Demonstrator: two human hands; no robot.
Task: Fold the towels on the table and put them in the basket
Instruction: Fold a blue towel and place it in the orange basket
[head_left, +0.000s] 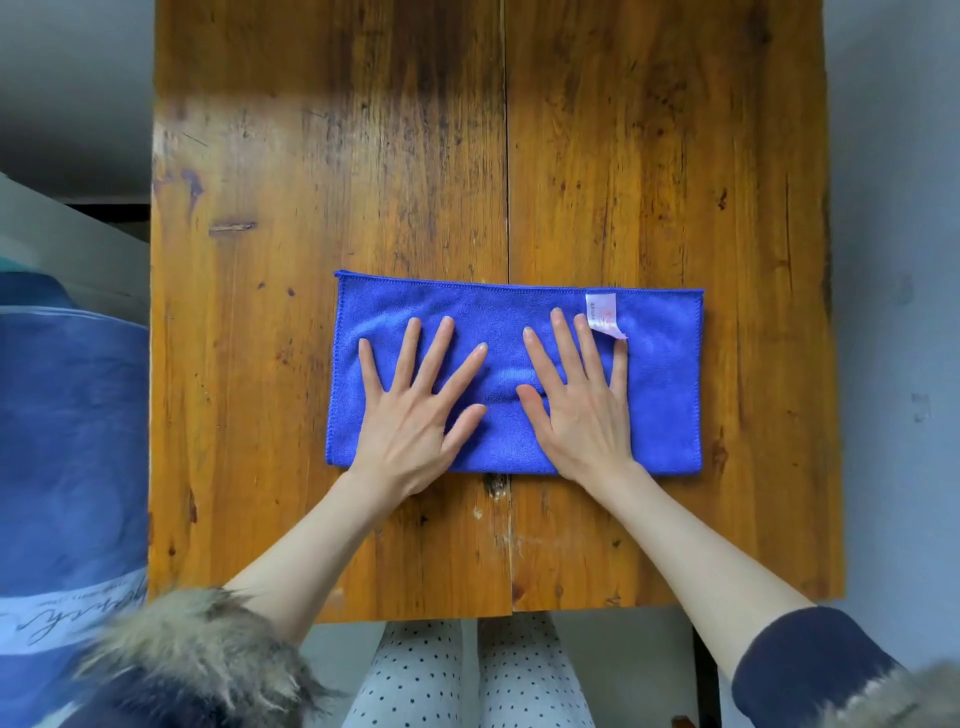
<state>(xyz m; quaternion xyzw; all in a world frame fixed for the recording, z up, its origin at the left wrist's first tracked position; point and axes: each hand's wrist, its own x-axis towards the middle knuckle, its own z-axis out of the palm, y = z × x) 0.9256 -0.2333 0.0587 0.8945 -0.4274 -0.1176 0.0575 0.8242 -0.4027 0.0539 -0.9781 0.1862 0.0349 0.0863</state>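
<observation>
Two flat hands pressing on a blue towel on a wooden table.

Nearest the camera are dotted trousers (415, 675) below the table edge, and fur-trimmed dark sleeves (810, 660) at both lower corners. Bare forearms reach forward over the table (322, 182). The left hand (415, 410) lies palm down with fingers straight and spread on the left half of the towel (660, 395); the right hand (576, 400) lies the same way just beside it, thumbs close but apart. The towel is a folded rectangle near the table's middle, long side across. A small white label (602, 314) sits by its far edge, touching the right fingertips. A blue fabric object (67, 441) stands left of the table.
</observation>
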